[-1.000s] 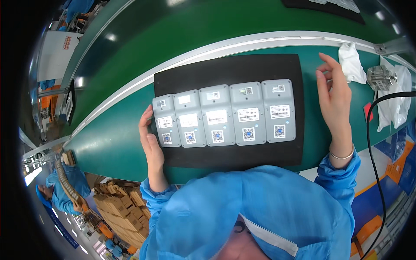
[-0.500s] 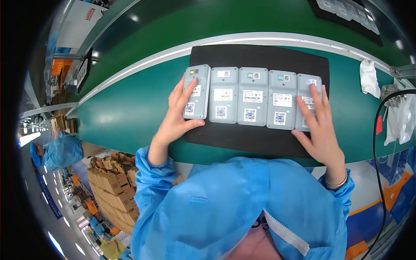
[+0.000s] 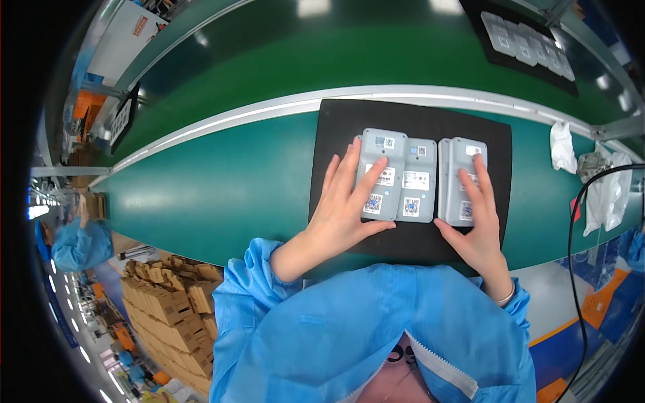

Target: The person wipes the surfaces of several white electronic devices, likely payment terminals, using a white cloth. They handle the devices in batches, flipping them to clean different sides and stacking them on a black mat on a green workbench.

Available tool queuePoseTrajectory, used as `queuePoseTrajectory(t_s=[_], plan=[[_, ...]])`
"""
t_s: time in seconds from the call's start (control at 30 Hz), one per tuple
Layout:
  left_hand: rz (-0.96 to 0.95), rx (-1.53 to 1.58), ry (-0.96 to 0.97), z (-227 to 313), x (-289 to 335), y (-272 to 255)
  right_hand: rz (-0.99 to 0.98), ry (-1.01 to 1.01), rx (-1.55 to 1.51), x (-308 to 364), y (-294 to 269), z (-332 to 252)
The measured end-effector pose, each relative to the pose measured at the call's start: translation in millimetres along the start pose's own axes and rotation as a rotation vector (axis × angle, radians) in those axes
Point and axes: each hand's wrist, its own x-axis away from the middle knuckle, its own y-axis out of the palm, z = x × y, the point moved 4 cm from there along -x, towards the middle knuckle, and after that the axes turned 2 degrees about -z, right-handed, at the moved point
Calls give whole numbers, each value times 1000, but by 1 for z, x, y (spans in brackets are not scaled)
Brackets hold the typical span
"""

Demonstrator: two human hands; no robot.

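My left hand (image 3: 336,213) is wrapped round a grey rectangular device (image 3: 396,158), thumb at its lower edge and fingers over its face. That device overlaps a neighbouring grey device (image 3: 421,198) on its right. My right hand (image 3: 480,240) grips another labelled grey device (image 3: 458,156), fingers on its face and thumb at its lower left corner. A further grey device (image 3: 442,158) shows as a strip at its left side. A narrow gap parts the two groups. Beneath them lies a black mat (image 3: 413,245); my fingers hide parts of the labels.
The mat lies on a green bench (image 3: 222,188) beside a raised pale rail (image 3: 282,104). Beyond it, another black tray (image 3: 494,57) bears several grey devices. White plastic bags (image 3: 563,148) and a black cable (image 3: 573,269) are at the right. Stacked cardboard (image 3: 161,302) and a co-worker (image 3: 84,245) appear left.
The spread row of devices has been drawn together into two overlapping groups. My left hand has moved right with its device; my right hand has shifted slightly left. The view has also shifted.
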Motion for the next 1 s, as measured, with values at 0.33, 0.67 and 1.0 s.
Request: queuePoseTrajectory(t_s=[0.33,0.67,1.0], plan=[[203,821,-28,6,3,-14,102,-83,-338,-30,26,-42],[159,304,-19,55,-28,4,120,-1,-343,-36,10,-2],[-18,1072,-48,31,-22,19,-190,103,-419,-23,18,-17]])
